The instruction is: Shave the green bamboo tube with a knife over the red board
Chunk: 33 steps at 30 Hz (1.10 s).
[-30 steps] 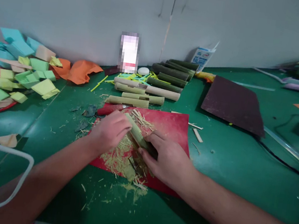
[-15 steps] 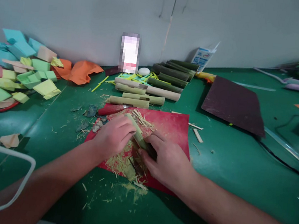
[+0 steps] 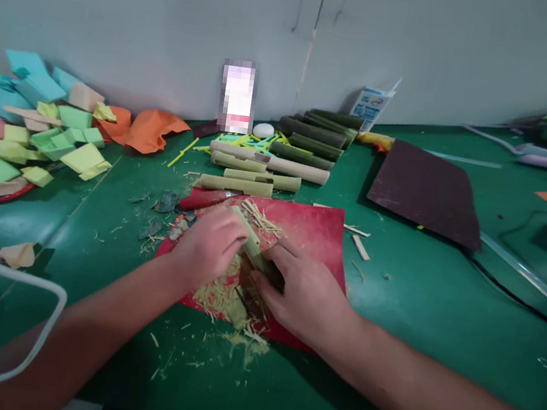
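Note:
A pale green bamboo tube (image 3: 252,246) lies slanted over a red sheet (image 3: 318,231), its lower end in shadow beneath my right palm. My right hand (image 3: 310,290) is wrapped round that lower part, thumb on the near side. Curled tight against the tube's upper left side is my left hand (image 3: 211,240); what its fingers pinch is hidden. Bamboo shavings and pale dust (image 3: 216,295) cover the sheet under and around the tube. A red-handled tool (image 3: 203,200) rests at the sheet's far left edge, just beyond my left hand.
Behind the sheet lie several cut bamboo tubes (image 3: 303,168) and thin yellow-green strips. A blurred phone (image 3: 237,96) leans on the wall. Folded coloured papers (image 3: 41,94) are heaped at left, near a white cable (image 3: 58,311). At right are a dark board (image 3: 426,191) and a clear strip (image 3: 522,268).
Both hands and the bamboo tube keep nearly the same place. My left hand has shifted very slightly against the tube; the whole view has moved a little.

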Each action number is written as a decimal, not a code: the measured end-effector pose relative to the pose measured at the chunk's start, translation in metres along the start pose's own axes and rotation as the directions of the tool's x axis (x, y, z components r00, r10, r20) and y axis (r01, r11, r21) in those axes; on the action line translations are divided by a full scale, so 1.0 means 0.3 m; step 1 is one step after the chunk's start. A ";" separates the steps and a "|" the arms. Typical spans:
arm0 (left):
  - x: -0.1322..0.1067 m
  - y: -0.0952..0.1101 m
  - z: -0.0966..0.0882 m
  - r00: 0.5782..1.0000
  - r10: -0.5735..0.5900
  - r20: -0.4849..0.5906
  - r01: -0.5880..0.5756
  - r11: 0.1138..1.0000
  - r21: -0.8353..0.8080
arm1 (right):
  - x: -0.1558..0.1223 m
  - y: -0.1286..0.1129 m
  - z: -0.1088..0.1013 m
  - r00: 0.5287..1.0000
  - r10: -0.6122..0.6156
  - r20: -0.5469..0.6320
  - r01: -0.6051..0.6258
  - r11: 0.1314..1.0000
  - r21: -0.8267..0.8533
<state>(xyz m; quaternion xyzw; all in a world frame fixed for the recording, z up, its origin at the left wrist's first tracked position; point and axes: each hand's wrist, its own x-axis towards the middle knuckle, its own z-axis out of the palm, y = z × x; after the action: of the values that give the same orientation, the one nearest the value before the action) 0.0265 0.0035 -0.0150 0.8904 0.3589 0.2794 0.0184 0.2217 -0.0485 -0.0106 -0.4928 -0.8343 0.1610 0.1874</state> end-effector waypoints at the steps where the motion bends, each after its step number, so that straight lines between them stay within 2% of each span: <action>1: 0.000 0.001 0.001 1.000 0.002 0.006 -0.002 1.000 -0.005 | 0.000 0.000 0.001 1.000 0.000 0.001 0.000 1.000 0.000; 5: 0.001 0.002 0.006 0.997 -0.014 -0.078 0.014 1.000 -0.001 | -0.001 0.000 0.005 1.000 0.007 -0.005 -0.007 1.000 -0.026; 9: 0.002 -0.001 0.009 1.000 0.004 -0.010 -0.004 0.999 -0.036 | -0.002 -0.002 0.001 1.000 -0.002 0.009 0.002 1.000 -0.031; 13: 0.003 -0.012 0.008 0.996 -0.055 -0.072 0.055 0.998 -0.010 | 0.001 -0.006 -0.004 1.000 0.007 0.017 -0.006 0.999 -0.052; 17: 0.004 0.000 0.007 1.000 -0.008 0.005 0.008 0.999 -0.042 | 0.002 -0.010 -0.003 1.000 -0.014 0.021 0.015 0.997 -0.071; 21: 0.006 0.000 0.008 0.997 -0.038 -0.069 0.037 0.999 -0.017 | 0.000 -0.012 0.000 1.000 -0.009 0.012 0.010 0.996 -0.088; 25: 0.006 -0.012 0.007 0.999 -0.029 -0.022 0.028 0.998 -0.049 | -0.003 -0.011 0.000 0.999 -0.004 0.041 0.008 0.996 -0.086; 28: 0.007 -0.016 0.004 0.993 -0.072 -0.092 0.070 0.997 -0.025 | -0.004 -0.011 -0.001 0.999 0.001 0.037 0.002 0.997 -0.083; 32: 0.007 -0.004 0.002 1.000 -0.023 -0.005 0.022 0.998 -0.057 | -0.005 -0.011 0.001 0.999 -0.006 0.051 0.010 0.996 -0.085; 33: 0.007 -0.003 0.002 1.000 -0.021 -0.010 0.020 0.998 -0.054 | -0.006 -0.011 0.001 0.999 -0.006 0.051 0.010 0.996 -0.086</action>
<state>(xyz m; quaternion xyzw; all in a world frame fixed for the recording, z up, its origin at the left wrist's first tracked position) 0.0275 0.0056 -0.0147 0.8843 0.3605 0.2936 0.0433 0.2197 -0.0516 -0.0097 -0.4929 -0.8470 0.1364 0.1454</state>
